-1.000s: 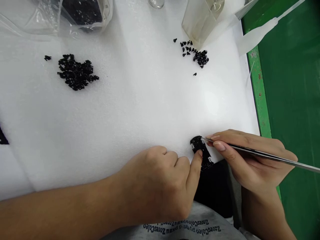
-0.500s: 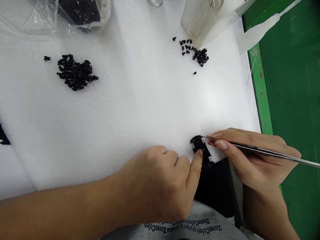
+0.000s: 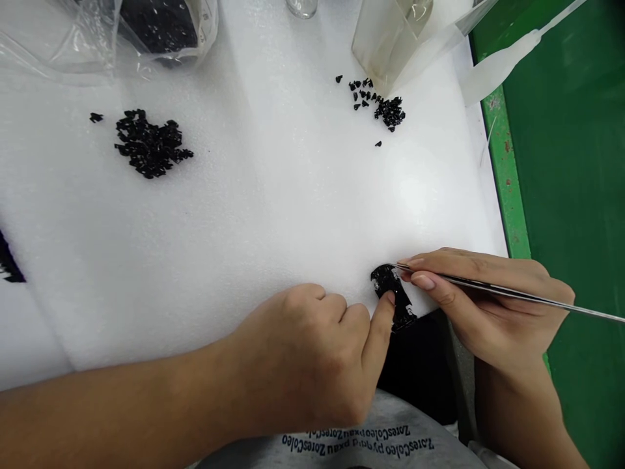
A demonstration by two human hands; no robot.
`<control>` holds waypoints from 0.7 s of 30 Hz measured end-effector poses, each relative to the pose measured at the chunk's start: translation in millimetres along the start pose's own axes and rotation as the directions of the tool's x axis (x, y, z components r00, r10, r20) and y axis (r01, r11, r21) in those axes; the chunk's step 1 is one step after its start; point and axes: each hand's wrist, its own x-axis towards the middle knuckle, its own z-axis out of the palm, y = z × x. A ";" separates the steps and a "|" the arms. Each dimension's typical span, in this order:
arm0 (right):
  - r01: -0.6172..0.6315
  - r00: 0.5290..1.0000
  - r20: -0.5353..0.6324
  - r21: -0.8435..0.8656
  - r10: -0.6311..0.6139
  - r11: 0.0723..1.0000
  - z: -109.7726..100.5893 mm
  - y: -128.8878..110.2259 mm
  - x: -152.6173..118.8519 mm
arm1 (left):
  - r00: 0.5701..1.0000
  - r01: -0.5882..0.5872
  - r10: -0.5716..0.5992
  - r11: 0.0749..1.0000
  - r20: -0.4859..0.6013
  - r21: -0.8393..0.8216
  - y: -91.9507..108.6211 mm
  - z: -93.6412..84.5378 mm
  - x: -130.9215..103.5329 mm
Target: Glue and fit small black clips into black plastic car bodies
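A small black part (image 3: pixel 401 305) lies at the near edge of the white foam sheet (image 3: pixel 293 195). The index fingertip of my left hand (image 3: pixel 322 358) presses on it; the other fingers are curled in, and whether they hold anything is hidden. My right hand (image 3: pixel 483 293) is closed on thin metal tweezers (image 3: pixel 512 294), whose tips touch the upper end of the black part. Loose small black pieces form a pile (image 3: pixel 151 143) at the upper left and a smaller pile (image 3: pixel 390 112) at the upper right.
A plastic bag (image 3: pixel 208 36) with black pieces stands at the top left. At the top are a clear rectangular container (image 3: pixel 385 42), a glass vessel (image 3: pixel 303 6) and a white squeeze bottle (image 3: pixel 502 68). Another black object (image 3: pixel 8 264) lies at the left edge.
My right hand and the tweezers have shifted slightly left along the upper end of the black part. My left hand stays pressed on it.
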 end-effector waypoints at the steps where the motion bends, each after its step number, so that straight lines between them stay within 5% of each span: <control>1: 0.000 1.000 0.003 0.002 0.000 1.000 0.2 0.0 -0.1 | 1.000 0.000 0.000 1.000 0.000 0.001 -0.1 0.0 0.0; 8: -0.063 0.998 -0.029 0.025 0.064 0.998 -4.8 4.1 -4.6 | 1.000 -0.001 0.001 1.000 0.020 0.001 -0.4 2.5 0.9; 11: -0.023 0.997 -0.061 0.181 0.035 0.983 -10.1 -9.1 14.9 | 1.000 -0.009 0.009 1.000 0.006 0.003 -0.4 3.4 -0.3; 13: 0.040 0.998 -0.056 0.092 -0.035 0.995 -6.0 -24.2 41.4 | 1.000 -0.010 0.010 1.000 -0.003 0.010 0.4 3.4 -1.9; 17: 0.238 0.967 0.121 -0.108 -0.225 0.965 30.8 -48.9 102.5 | 1.000 -0.002 0.002 0.999 0.014 0.040 4.5 4.1 -6.2; 21: 0.223 0.895 0.424 -0.160 -0.137 0.962 54.6 -54.8 134.1 | 0.999 0.031 -0.031 0.999 0.018 0.032 7.7 8.1 -9.2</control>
